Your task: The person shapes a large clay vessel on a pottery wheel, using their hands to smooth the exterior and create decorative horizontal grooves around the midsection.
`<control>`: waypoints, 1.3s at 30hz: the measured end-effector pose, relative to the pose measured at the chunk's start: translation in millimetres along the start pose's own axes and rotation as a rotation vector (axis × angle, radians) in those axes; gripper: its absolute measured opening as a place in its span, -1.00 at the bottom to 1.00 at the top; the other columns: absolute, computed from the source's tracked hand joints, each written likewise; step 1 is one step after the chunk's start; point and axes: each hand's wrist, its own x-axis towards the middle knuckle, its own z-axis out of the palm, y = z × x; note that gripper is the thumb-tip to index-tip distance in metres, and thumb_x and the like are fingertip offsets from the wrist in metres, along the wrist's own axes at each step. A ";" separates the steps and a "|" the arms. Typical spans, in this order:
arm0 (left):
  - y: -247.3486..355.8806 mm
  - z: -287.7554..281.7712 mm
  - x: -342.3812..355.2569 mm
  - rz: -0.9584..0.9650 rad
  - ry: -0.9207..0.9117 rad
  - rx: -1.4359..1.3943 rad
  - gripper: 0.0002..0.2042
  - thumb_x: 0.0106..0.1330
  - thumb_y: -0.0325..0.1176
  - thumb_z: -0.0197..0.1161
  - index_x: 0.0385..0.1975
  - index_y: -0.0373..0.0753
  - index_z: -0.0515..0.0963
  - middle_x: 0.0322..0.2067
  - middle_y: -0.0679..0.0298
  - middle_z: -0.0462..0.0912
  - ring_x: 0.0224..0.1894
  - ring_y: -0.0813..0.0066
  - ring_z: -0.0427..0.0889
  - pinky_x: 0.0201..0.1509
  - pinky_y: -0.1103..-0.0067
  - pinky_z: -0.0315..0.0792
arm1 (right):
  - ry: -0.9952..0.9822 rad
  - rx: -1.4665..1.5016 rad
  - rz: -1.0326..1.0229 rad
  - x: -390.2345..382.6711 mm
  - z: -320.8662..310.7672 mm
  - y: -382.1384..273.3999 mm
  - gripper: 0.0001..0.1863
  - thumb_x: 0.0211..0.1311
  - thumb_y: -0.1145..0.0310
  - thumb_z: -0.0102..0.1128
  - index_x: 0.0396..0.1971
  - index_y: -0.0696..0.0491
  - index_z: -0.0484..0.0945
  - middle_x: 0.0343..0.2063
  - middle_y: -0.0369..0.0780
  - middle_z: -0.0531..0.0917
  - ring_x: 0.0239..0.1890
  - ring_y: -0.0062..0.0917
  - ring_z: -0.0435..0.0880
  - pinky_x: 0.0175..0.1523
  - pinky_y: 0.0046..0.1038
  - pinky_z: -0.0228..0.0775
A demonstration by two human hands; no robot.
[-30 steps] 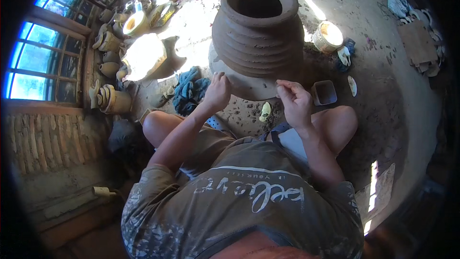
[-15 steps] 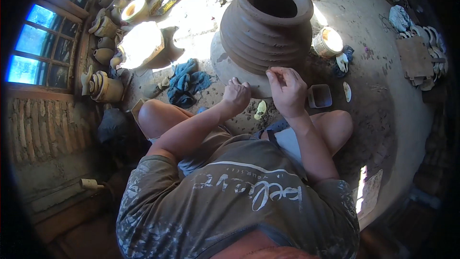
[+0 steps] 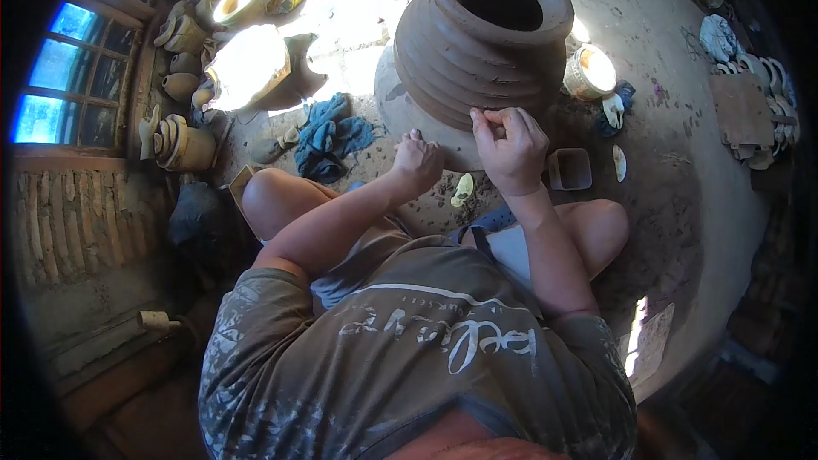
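Note:
A large brown clay pot (image 3: 486,60) with a wide mouth and ridged sides stands on a round grey potter's wheel (image 3: 396,106) before my crossed legs. My left hand (image 3: 417,160) is closed, its fingers curled at the wheel's near left edge. Beside the pot's lower wall, my right hand (image 3: 515,149) holds thumb and forefinger pinched together. Whatever is in that pinch is hidden or too small to name. The fingertips are at the clay, though I cannot tell how firmly they touch.
A blue-green cloth (image 3: 328,138) lies left of the wheel. On the right are a small square tub (image 3: 570,169) and a round bucket (image 3: 590,71). Several pots and shards (image 3: 183,143) line the window wall. A pale yellow-green piece (image 3: 463,190) lies near my legs.
The pot appears slightly higher and further right in the picture, as the view has shifted a little. My right hand's pinch is a touch further left along the pot. My left hand stays at the wheel.

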 end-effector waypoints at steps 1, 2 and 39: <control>-5.5 -1.3 -0.6 -0.014 -0.008 0.010 -0.67 0.42 -0.30 0.12 -0.01 -0.38 0.67 0.11 -0.17 0.62 0.18 -0.10 0.61 0.23 0.20 0.54 | -0.009 0.014 0.015 0.8 -0.2 0.0 -0.75 0.14 0.42 0.59 -0.52 0.08 0.59 -0.58 -0.20 0.66 -0.56 -0.33 0.65 -0.42 -0.31 0.50; -12.6 -1.3 1.3 -0.016 -0.025 0.014 -0.67 0.42 -0.29 0.12 -0.01 -0.38 0.67 0.11 -0.16 0.62 0.19 -0.08 0.61 0.23 0.18 0.53 | -0.018 0.027 0.030 1.4 -1.2 0.2 -0.73 0.13 0.41 0.61 -0.52 0.08 0.59 -0.59 -0.20 0.65 -0.58 -0.33 0.65 -0.43 -0.32 0.49; 52.1 0.2 -3.8 0.496 0.015 -0.005 -0.72 0.50 -0.18 0.18 0.06 -0.16 0.60 0.01 -0.16 0.62 -0.13 -0.05 0.79 -0.07 0.21 0.66 | -0.080 0.249 0.521 -42.7 -21.6 37.3 -0.29 0.30 0.50 0.29 0.47 0.17 0.38 -0.50 -0.18 0.70 -0.46 -0.51 0.68 -0.18 -0.41 0.59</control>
